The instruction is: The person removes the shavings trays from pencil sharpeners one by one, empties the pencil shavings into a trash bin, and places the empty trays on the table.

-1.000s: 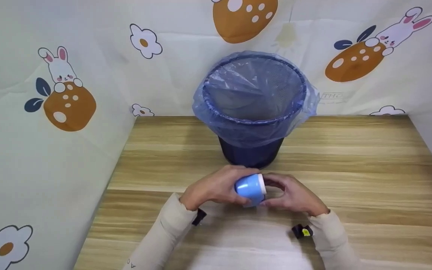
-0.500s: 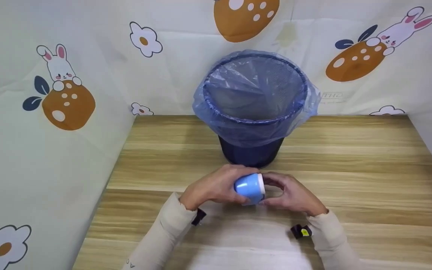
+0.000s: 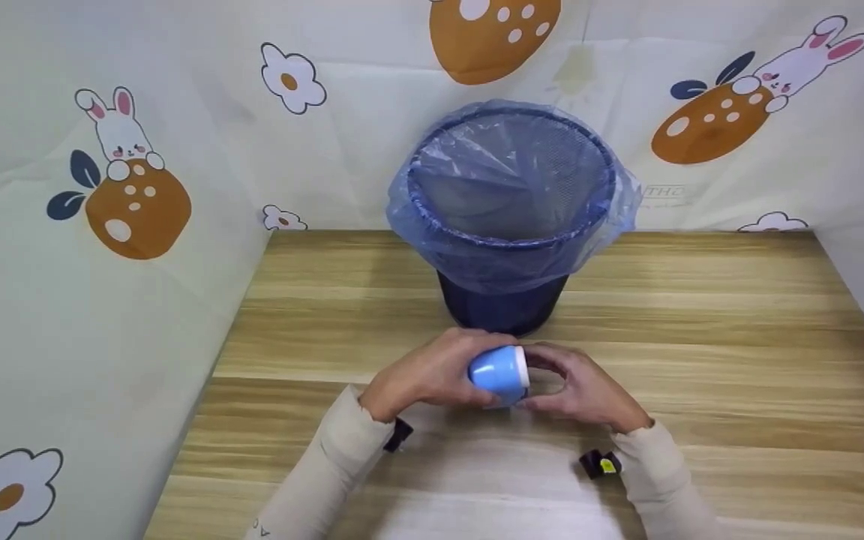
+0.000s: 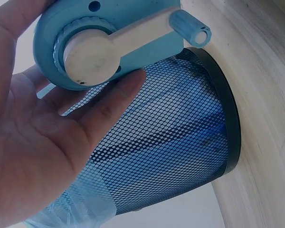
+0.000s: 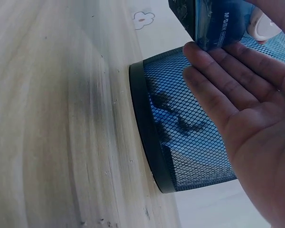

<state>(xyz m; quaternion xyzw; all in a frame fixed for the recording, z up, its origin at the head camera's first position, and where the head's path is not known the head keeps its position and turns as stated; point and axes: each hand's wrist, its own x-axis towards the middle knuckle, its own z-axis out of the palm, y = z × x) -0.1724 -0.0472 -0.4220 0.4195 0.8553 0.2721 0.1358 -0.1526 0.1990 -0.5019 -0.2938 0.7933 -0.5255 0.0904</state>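
Note:
A blue hand-crank pencil sharpener [image 3: 495, 373] is held just above the table, tilted on its side, in front of the bin. My left hand [image 3: 436, 375] grips its body from the left, thumb on the near side. In the left wrist view its white crank [image 4: 141, 32] with a blue knob [image 4: 190, 27] faces out past the fingers. My right hand [image 3: 589, 386] holds the sharpener's right end, thumb low and fingers above. In the right wrist view, fingertips [image 5: 194, 50] lie against the dark blue side with white lettering [image 5: 223, 21]; the thumb's contact is hidden there.
Directly behind the hands stands a dark mesh wastebasket [image 3: 503, 304], lined with a translucent blue bag [image 3: 492, 270] folded over its rim. A wood-grain table [image 3: 732, 337] lies underneath. Rabbit-patterned cloth [image 3: 357, 150] covers the walls behind and at the sides.
Both hands keep their hold on the pencil sharpener. The right wrist has shifted very slightly left; otherwise almost nothing differs.

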